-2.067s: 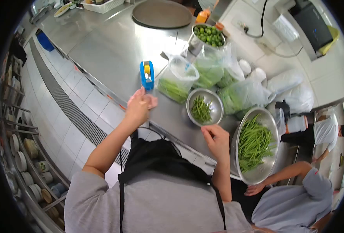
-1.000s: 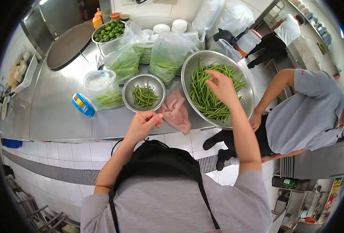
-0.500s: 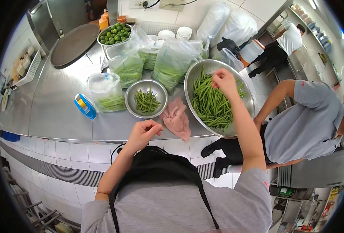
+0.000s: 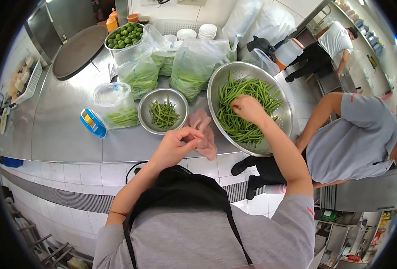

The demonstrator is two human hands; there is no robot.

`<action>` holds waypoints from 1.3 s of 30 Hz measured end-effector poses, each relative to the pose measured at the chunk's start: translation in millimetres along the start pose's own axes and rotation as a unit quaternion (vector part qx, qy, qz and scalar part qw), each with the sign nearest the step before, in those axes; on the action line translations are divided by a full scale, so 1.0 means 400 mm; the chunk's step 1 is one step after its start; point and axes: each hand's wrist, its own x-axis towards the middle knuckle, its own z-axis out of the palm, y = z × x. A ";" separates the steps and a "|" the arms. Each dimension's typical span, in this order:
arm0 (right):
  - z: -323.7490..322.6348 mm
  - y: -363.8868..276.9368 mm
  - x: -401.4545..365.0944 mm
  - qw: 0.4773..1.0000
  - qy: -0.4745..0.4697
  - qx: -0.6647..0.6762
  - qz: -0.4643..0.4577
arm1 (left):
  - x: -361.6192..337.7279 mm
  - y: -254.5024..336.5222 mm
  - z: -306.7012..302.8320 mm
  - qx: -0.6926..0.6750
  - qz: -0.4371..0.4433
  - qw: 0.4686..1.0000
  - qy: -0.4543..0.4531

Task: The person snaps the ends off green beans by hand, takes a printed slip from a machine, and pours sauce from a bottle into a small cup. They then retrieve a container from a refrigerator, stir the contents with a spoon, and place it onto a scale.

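Observation:
Over the large steel colander [image 4: 284, 130], which is heaped with green beans [image 4: 234, 123], my right hand [image 4: 248, 110] is closed in a pinch, its fingertips at the beans. Whatever it may hold is hidden. My left hand [image 4: 177, 145] is at the counter's front edge with fingers curled and thumb close to the index finger. I cannot make out anything between them. Just beyond it stands a small steel bowl [image 4: 145, 117] with a smaller heap of green bean pieces [image 4: 164, 113]. A crumpled pink cloth or plastic [image 4: 204, 136] lies between bowl and colander.
Clear bags of green vegetables [image 4: 138, 78] stand behind the bowl, beside a bowl of limes [image 4: 126, 36] and white dishes [image 4: 207, 31]. A blue-and-yellow object [image 4: 93, 123] lies left on the steel counter [image 4: 64, 139]. A co-worker in grey [image 4: 349, 134] stands close at right; another person [image 4: 335, 42] is farther back.
My right hand has come down and left, from above the colander to the beans. My left hand has moved slightly right and up, near the pink material. The view has shifted a little.

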 end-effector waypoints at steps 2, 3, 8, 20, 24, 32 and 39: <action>0.035 -0.008 0.017 0.998 -0.013 -0.037 -0.039 | -0.003 -0.004 0.005 -0.001 0.000 1.000 -0.023; 0.046 -0.004 0.030 0.991 0.014 -0.111 -0.079 | -0.006 -0.007 0.008 0.001 -0.005 1.000 -0.027; 0.023 0.027 0.056 0.964 -0.015 -0.212 -0.162 | -0.025 -0.020 0.000 0.001 -0.038 0.999 -0.019; -0.196 -0.274 -0.006 0.852 0.166 0.480 0.126 | 0.086 0.087 -0.017 0.002 0.131 0.987 0.095; -0.083 -0.369 0.026 0.810 0.108 0.571 0.079 | 0.090 0.104 -0.041 -0.013 0.083 0.991 0.108; 0.005 -0.439 0.085 0.674 0.069 0.732 0.079 | 0.030 0.069 -0.119 -0.350 -0.029 0.905 0.242; -0.015 -0.484 0.109 0.780 0.051 0.621 0.068 | 0.009 0.065 -0.137 -0.315 -0.044 0.910 0.266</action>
